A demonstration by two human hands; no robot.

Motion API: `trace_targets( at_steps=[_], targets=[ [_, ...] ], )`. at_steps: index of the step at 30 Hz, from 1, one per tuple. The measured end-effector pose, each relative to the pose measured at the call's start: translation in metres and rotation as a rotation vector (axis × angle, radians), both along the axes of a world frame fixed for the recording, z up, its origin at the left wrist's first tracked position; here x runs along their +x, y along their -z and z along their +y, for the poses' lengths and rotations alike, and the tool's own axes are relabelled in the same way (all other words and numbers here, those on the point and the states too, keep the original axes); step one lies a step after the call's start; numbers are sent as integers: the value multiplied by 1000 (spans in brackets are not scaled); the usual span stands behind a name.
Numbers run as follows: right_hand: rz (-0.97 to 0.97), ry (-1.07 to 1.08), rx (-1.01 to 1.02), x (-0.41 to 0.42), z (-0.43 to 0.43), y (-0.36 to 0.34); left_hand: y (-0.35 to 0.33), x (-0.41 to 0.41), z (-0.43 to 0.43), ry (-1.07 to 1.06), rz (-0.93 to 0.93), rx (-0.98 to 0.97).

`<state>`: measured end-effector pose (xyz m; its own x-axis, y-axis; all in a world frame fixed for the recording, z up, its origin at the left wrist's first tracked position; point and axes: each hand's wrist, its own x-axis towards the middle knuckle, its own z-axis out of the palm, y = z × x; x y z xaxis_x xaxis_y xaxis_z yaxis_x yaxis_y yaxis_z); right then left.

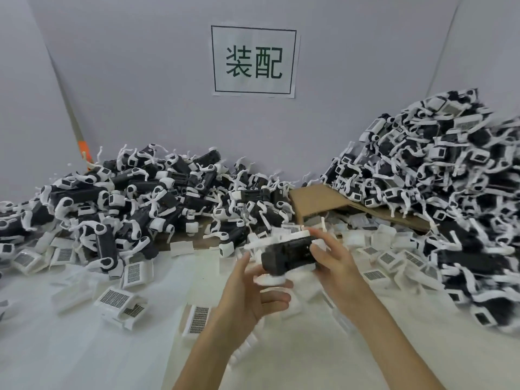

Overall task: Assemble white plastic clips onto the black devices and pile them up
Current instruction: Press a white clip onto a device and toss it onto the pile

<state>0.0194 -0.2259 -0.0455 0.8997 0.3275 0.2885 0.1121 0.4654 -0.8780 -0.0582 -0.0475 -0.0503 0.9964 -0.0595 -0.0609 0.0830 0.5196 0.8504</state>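
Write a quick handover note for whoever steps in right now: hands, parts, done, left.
Right hand grips the right end of a black device.
Left hand is cupped under its left end; it is blurred, so the grip is unclear.
Loose white clips lie across the table.
Done: the tall right pile looks clipped.
Left: check the clip on the held device and pile it. The left pile probably needs clips.
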Motion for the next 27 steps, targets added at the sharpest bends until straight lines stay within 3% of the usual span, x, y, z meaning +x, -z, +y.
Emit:
trace_targets(
  at_steps=[9, 12, 16, 21, 27],
  targets=[
    [42, -99, 40, -6, 3, 6, 4, -5, 6, 216, 51, 34],
    [1, -124, -141, -11, 5, 7, 7, -7, 3, 290, 37, 145],
    [-91, -9, -315, -18, 18, 11, 11, -8, -5, 223, 41, 297],
    [-346, 386, -619, -9, 14, 20, 9, -5, -5, -25, 81, 179],
    [-519, 168, -1209, -9, 12, 30, 4, 1, -1, -184, 91, -21]
  ],
)
